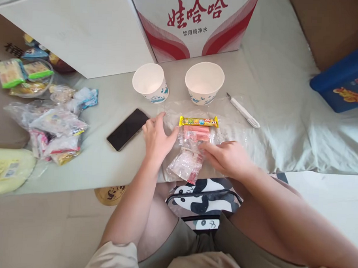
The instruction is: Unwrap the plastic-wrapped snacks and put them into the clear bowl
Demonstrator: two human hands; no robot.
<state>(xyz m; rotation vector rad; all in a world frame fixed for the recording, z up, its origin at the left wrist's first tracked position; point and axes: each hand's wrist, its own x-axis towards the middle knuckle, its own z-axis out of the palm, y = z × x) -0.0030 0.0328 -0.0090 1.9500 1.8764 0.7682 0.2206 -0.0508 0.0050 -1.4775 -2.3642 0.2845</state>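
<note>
My left hand [158, 137] lies on the table with thumb and fingers spread, holding nothing, at the left edge of a clear plastic sheet [171, 108]. My right hand [230, 156] has its thumb and forefinger pressed together beside some pink sticks [197, 133]; what is between the fingertips is too small to make out. Just beyond the sticks lies a yellow candy packet [199, 122]. Nearer to me, a crumpled clear wrapper [186, 164] with red print rests by the table's front edge.
Two paper cups, left [150, 83] and right [204, 83], stand behind the sheet. A white utility knife [243, 111] is at right, a phone [127, 129] at left. Bagged snacks [56, 124] lie further left. A white carton [198, 28] and a blue box [344, 78] stand around.
</note>
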